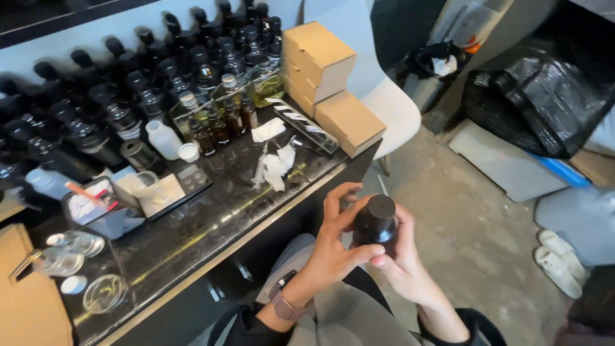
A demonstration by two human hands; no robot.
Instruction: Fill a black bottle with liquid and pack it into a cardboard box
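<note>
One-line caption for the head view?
Both hands, left hand and right hand, hold a dark capped bottle beside a black counter crowded with bottles.

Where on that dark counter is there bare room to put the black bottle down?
The front strip of the counter is bare, between the small scale and the counter's front edge. A smaller patch lies between the crumpled tissues and the cardboard boxes. The back is crowded with dark bottles.

Hands: I see my left hand [333, 247] and right hand [403, 263] wrapped around a dark bottle [375, 224] above my lap.
Cap: black, on top.
Counter [211, 224]: black, beside me, crowded with dark bottles.
Boxes [327, 80]: cardboard, stacked at its far end.
</note>
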